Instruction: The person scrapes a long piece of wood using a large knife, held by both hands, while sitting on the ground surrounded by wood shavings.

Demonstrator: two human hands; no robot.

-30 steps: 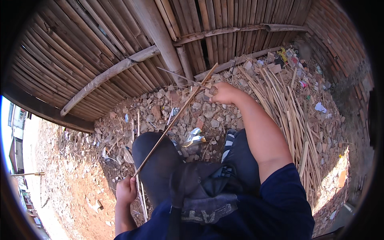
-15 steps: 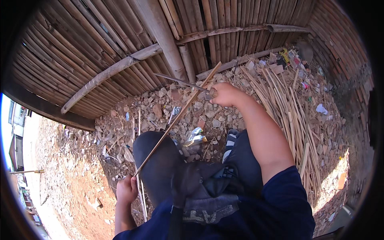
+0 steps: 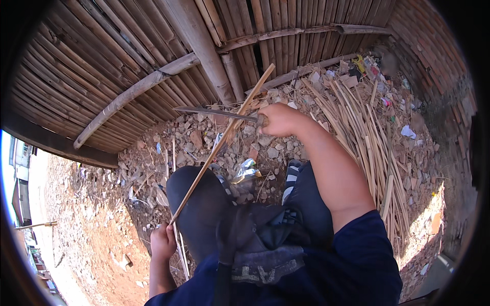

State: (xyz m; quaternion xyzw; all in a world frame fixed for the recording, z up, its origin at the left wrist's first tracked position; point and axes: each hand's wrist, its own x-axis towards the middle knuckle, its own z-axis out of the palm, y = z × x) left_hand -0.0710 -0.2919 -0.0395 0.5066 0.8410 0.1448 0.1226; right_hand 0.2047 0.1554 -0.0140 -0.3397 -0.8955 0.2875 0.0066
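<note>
My left hand [image 3: 162, 240] is closed round the near end of a long bamboo strip [image 3: 218, 147]. The strip slants across my left knee [image 3: 190, 191], its far end pointing up toward the bamboo wall. My right hand [image 3: 279, 120] grips the handle of a long-bladed knife [image 3: 209, 111]. Pointing left, the blade crosses the strip in its far half and appears to touch it. Thin, frayed shavings [image 3: 229, 131] hang from the strip just below the blade.
Many split bamboo strips [image 3: 370, 148] lie in a pile on my right. Ahead stands a bamboo-slat wall [image 3: 127, 61] with poles; a brick wall [image 3: 434, 61] is at the right. Rubble [image 3: 265, 143] and litter cover the ground, with a shiny wrapper [image 3: 246, 171] between my feet.
My right hand has moved a little left, and the knife has slid down the strip toward my left hand, its blade lying more level. My left hand keeps its hold.
</note>
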